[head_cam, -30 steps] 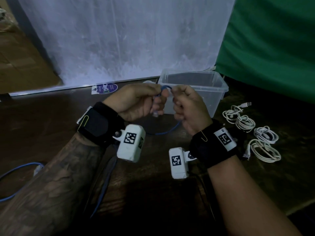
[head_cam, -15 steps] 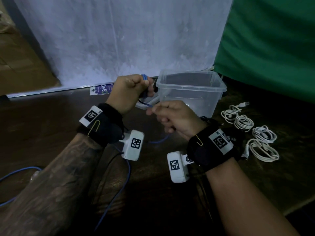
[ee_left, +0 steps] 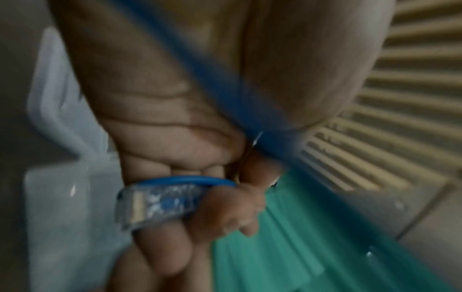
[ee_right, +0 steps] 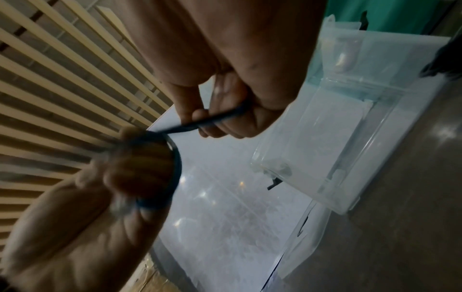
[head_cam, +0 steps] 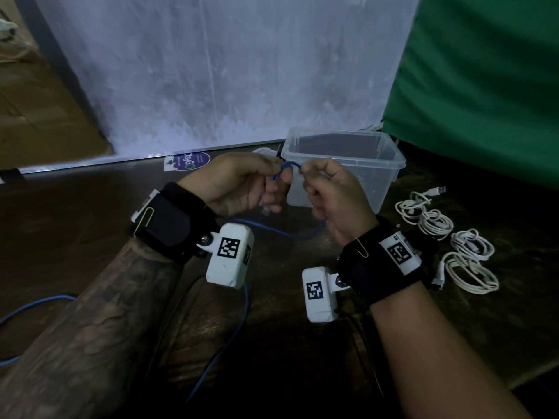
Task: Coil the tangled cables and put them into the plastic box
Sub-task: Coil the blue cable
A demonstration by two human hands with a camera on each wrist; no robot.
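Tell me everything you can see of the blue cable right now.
The blue cable is thin, round and flexible, with a clear plastic plug at one end. The left hand holds that plug end, with a loop of cable running round its fingers. The right hand pinches the cable beside it, so a short arc bridges both hands in front of the plastic box. From there it sags to the dark table and trails back under the left forearm.
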